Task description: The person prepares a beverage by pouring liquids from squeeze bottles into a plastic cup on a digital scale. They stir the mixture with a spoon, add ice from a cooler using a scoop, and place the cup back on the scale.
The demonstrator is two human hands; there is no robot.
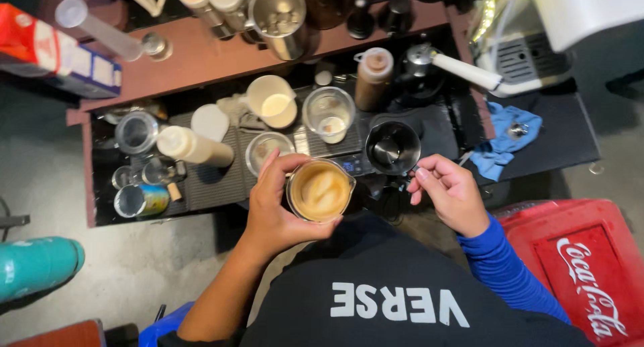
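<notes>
The glass cup [320,190] sits in the left hand [278,203], fingers curled round its wall, held just in front of the counter's edge. It is clear and round, filled near the brim with tan coffee marbled by a pale swirl of milk.

The right hand [448,191] is loosely closed, thumb and fingers pinched on the thin handle of a steel pitcher [392,147]; the handle itself is mostly hidden.

The pitcher is shiny, dark inside, and stands on a black ribbed mat [208,179]. Beside it are an empty glass [328,113], a cream mug [272,101], a brown squeeze bottle [373,78] and a crumpled blue cloth [502,140]. A red plastic crate [583,266] is cut off at right.
</notes>
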